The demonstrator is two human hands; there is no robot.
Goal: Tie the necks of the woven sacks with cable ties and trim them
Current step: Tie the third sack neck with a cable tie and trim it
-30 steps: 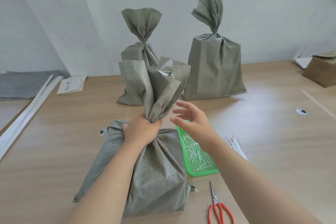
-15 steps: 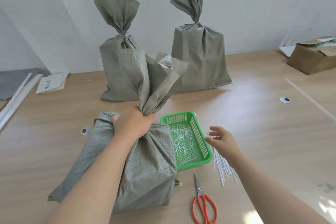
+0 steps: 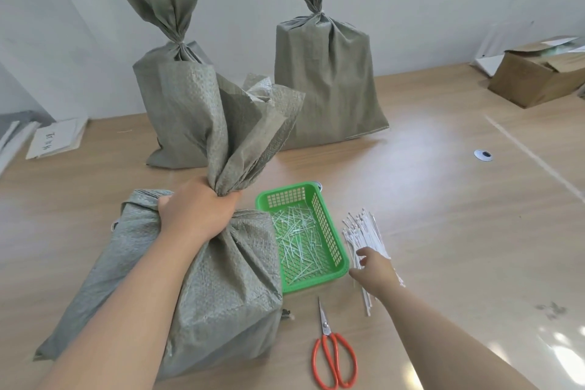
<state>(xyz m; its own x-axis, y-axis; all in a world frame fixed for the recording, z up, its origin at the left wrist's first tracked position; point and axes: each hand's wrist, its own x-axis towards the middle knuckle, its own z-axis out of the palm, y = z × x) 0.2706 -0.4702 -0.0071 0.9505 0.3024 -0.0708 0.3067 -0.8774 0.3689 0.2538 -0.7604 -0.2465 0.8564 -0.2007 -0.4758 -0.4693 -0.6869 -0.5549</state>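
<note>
A grey-green woven sack (image 3: 221, 288) stands on the wooden table in front of me. My left hand (image 3: 198, 209) grips its gathered neck, and the loose top (image 3: 243, 130) fans out above my fist. My right hand (image 3: 373, 269) reaches down onto a pile of white cable ties (image 3: 364, 231) right of the basket, fingers bent over the ties; whether it holds one is hidden. Orange-handled scissors (image 3: 332, 355) lie near the front edge. Two more sacks stand at the back, the left sack (image 3: 171, 104) and the right sack (image 3: 326, 79), both cinched at the neck.
A green plastic basket (image 3: 329, 231) with several cut tie ends sits between the sack and the tie pile. A cardboard box (image 3: 535, 76) is at the far right, papers (image 3: 57, 136) at the far left. A round cable grommet (image 3: 483, 155) is set in the tabletop.
My right hand has left the sack's neck and dropped right and down onto the cable tie pile. My left hand keeps its grip on the neck. The view has tilted down.
</note>
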